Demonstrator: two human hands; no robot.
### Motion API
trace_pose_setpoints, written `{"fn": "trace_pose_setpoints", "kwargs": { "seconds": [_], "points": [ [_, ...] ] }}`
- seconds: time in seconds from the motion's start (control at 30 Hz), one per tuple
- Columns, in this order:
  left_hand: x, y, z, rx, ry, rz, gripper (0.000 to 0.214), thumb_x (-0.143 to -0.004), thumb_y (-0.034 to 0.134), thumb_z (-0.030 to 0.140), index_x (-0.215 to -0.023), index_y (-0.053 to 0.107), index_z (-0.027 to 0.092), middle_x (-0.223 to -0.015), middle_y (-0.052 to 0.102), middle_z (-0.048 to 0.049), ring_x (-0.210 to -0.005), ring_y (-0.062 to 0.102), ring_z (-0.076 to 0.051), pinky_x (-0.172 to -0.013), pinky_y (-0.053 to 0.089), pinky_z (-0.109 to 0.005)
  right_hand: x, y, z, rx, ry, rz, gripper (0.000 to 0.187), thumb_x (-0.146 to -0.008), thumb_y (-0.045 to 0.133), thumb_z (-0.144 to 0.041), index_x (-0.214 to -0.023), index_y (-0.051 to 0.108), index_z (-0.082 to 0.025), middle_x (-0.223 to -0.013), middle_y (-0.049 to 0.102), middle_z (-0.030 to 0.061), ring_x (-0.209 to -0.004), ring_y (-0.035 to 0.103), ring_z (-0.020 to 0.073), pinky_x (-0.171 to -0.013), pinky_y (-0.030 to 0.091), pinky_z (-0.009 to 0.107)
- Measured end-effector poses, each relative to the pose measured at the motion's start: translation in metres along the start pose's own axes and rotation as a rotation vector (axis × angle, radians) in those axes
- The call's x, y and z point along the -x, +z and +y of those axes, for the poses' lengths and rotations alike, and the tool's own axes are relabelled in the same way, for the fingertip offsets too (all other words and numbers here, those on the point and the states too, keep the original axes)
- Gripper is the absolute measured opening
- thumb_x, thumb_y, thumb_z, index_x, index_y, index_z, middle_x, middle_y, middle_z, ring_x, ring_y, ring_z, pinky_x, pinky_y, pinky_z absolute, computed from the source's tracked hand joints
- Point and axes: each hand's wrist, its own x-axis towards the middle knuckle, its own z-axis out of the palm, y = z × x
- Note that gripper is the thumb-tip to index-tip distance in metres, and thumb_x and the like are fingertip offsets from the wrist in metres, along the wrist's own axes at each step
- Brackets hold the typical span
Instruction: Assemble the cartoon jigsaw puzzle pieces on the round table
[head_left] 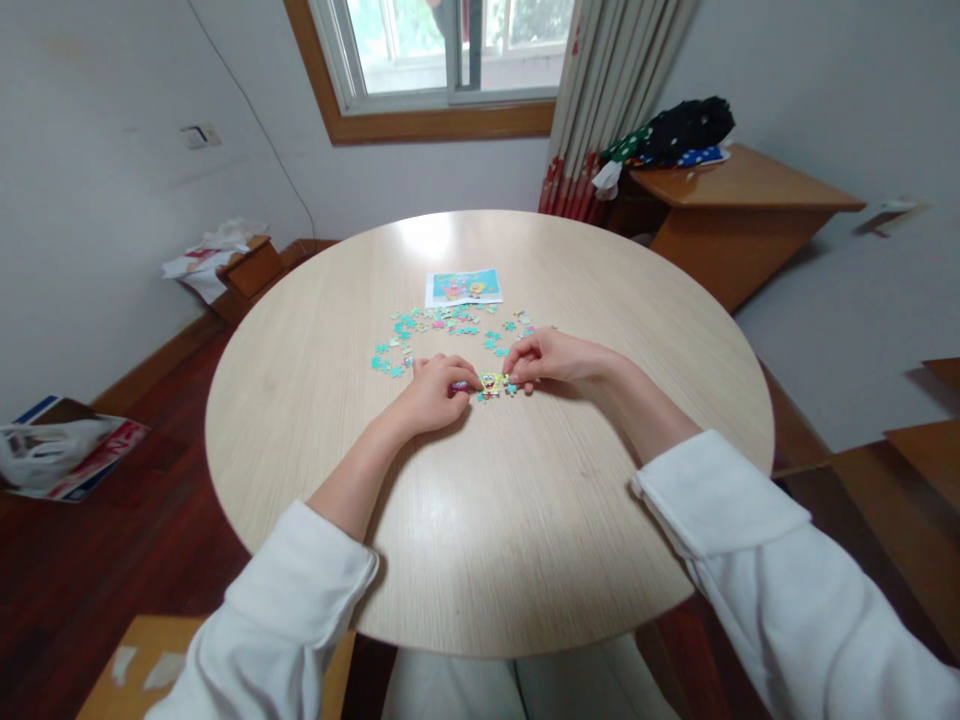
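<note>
Daylight from the wood-framed window (450, 50) falls on 1 round pale wooden table (525, 560), and everything on it sits near the middle, within easy reach of the seated person. The left hand (431, 395) is curled, its fingertips pinching the left edge of a small joined patch of yellow and teal jigsaw pieces (493, 384). The right hand (551, 358) pinches the patch's right edge, so the 2 hands hold it flat on the table from both sides, I'd judge to keep the joints from slipping apart. Just beyond the knuckles lies 1 loose scatter of teal jigsaw pieces (442, 325), spread singly, probably so each face shows; they are too small and too many for me to count. Behind them rests 1 printed cartoon picture sheet (463, 286), flat and turned toward the person. Off to the right stands 1 brown wooden side desk (742, 190) with 1 dark heap of cloth (686, 125) on it.
</note>
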Motion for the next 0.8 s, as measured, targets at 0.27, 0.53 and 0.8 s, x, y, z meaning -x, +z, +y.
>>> {"fn": "trace_pose_setpoints", "kwargs": {
  "seconds": [0.27,0.53,0.8],
  "points": [
    [0.000,0.000,0.001,0.006,-0.005,0.007,0.034,-0.072,0.049,0.007,-0.086,0.075,0.021,-0.105,0.072,-0.0059,-0.100,0.060,-0.025,-0.098,0.037,-0.051,0.001,0.000,0.001,0.084,-0.020,-0.001,0.023,-0.058,0.082,-0.023,-0.073,0.068,-0.014,-0.059,0.065,-0.0013,-0.054,0.057,0.0083,-0.055,0.045,0.022],
    [0.001,-0.001,0.001,-0.001,-0.012,-0.011,0.033,-0.073,0.048,0.009,-0.088,0.075,0.020,-0.107,0.071,-0.0063,-0.102,0.059,-0.025,-0.099,0.036,-0.051,0.005,-0.003,-0.005,0.175,-0.006,0.005,0.023,-0.060,0.079,-0.026,-0.075,0.067,-0.015,-0.061,0.064,-0.0002,-0.057,0.055,0.0099,-0.055,0.040,0.024],
    [0.000,-0.002,0.001,0.012,-0.013,-0.015,0.033,-0.072,0.048,0.009,-0.086,0.075,0.020,-0.108,0.071,-0.0071,-0.104,0.059,-0.025,-0.101,0.034,-0.052,0.015,-0.023,-0.002,0.189,0.062,0.132,0.027,-0.057,0.082,-0.031,-0.072,0.066,-0.016,-0.061,0.062,0.0008,-0.058,0.054,0.0108,-0.057,0.042,0.026]
  ]
}}
